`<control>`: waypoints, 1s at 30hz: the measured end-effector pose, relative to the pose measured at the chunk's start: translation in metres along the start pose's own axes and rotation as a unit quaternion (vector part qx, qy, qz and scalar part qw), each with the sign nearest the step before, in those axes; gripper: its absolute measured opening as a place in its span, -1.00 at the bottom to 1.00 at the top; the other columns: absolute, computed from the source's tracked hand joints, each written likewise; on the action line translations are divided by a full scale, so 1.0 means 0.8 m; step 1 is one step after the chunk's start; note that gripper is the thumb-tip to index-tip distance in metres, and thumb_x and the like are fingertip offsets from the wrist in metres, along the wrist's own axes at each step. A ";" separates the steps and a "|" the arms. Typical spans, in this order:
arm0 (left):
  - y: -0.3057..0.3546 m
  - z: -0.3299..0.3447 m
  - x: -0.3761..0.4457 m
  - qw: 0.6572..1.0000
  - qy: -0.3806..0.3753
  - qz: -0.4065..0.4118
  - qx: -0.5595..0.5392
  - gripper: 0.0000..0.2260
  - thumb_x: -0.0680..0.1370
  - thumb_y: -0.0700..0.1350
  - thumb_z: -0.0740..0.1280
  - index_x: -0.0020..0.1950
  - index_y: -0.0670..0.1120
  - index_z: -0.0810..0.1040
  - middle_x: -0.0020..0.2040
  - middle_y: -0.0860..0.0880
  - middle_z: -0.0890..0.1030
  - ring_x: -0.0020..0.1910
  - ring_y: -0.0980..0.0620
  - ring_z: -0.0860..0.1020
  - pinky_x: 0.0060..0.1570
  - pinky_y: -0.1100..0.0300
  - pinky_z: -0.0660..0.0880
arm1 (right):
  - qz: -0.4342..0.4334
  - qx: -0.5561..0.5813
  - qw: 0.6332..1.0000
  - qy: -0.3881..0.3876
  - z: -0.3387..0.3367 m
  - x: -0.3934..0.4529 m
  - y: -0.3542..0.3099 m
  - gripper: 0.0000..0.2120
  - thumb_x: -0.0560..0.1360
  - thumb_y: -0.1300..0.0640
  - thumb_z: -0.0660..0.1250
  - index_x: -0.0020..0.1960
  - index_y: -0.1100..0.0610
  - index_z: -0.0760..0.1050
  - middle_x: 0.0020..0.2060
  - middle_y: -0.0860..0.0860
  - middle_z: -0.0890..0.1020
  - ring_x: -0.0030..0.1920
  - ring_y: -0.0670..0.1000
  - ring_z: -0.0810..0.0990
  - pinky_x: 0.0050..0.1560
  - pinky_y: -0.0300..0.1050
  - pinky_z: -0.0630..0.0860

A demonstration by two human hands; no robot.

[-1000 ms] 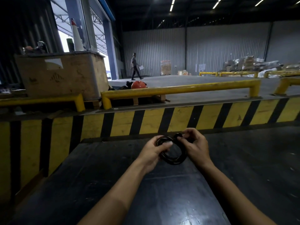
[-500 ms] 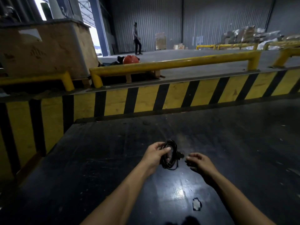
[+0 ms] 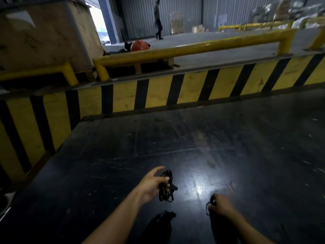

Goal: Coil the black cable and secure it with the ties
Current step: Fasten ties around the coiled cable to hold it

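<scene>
Dark, scratched platform floor [image 3: 158, 138] with a bright light reflection. Behind it, low yellow-and-black striped wall [image 3: 175, 88], yellow pipe railing [image 3: 193, 48], big wooden crate [image 3: 44, 36] at left. Farther back, grey corrugated wall [image 3: 193, 11], open doorway [image 3: 100, 22] with daylight.

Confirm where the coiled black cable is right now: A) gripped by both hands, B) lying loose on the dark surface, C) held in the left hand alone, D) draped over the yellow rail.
C: the left hand alone holds the coiled black cable, while the right hand is down apart from it.
</scene>
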State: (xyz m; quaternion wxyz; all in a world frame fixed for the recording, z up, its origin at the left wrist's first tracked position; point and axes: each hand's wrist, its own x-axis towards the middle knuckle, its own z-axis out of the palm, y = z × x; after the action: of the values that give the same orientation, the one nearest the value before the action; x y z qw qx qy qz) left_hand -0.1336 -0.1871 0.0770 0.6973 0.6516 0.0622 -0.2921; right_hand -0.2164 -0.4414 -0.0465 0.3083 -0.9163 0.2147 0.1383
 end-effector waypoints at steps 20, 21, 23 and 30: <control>0.164 0.070 -0.045 0.965 -0.167 0.183 0.087 -0.87 0.47 -0.11 0.42 -0.02 -0.10 0.67 -0.32 0.04 0.59 -0.42 0.13 0.46 -0.37 0.27 0.44 | -0.275 0.416 0.860 0.104 -0.254 -0.091 -0.230 -0.94 0.48 0.18 0.40 -0.06 0.10 0.64 -0.26 0.02 0.70 -0.33 -0.11 0.63 -0.34 -0.29 0.54; 0.172 0.074 -0.049 0.960 -0.176 0.194 0.093 -0.87 0.50 -0.13 0.39 0.00 -0.12 0.66 -0.33 0.05 0.60 -0.42 0.14 0.46 -0.37 0.28 0.44 | -0.279 0.422 0.856 0.107 -0.258 -0.095 -0.235 -0.94 0.48 0.18 0.40 -0.08 0.10 0.64 -0.25 0.02 0.70 -0.32 -0.10 0.63 -0.35 -0.29 0.55; 0.188 0.081 -0.055 0.953 -0.187 0.217 0.102 -0.87 0.53 -0.16 0.35 0.02 -0.17 0.64 -0.33 0.05 0.61 -0.42 0.16 0.49 -0.38 0.30 0.46 | -0.288 0.431 0.847 0.116 -0.266 -0.101 -0.244 -0.94 0.48 0.19 0.39 -0.10 0.09 0.65 -0.25 0.01 0.71 -0.31 -0.11 0.65 -0.36 -0.30 0.55; 0.219 0.088 -0.065 0.935 -0.183 0.261 0.154 -0.85 0.57 -0.15 0.29 0.05 -0.16 0.61 -0.28 0.03 0.62 -0.39 0.18 0.53 -0.38 0.32 0.46 | -0.324 0.284 0.888 0.159 -0.294 -0.107 -0.240 -0.89 0.45 0.12 0.43 -0.04 0.05 0.57 -0.13 -0.01 0.66 -0.19 -0.09 0.64 -0.26 -0.27 0.55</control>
State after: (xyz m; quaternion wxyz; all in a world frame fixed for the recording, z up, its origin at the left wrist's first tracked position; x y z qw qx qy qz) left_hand -0.1116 -0.2402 0.2648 0.6390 0.6799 -0.2845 -0.2202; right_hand -0.1705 -0.4241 0.2655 0.5448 -0.8180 -0.0176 -0.1838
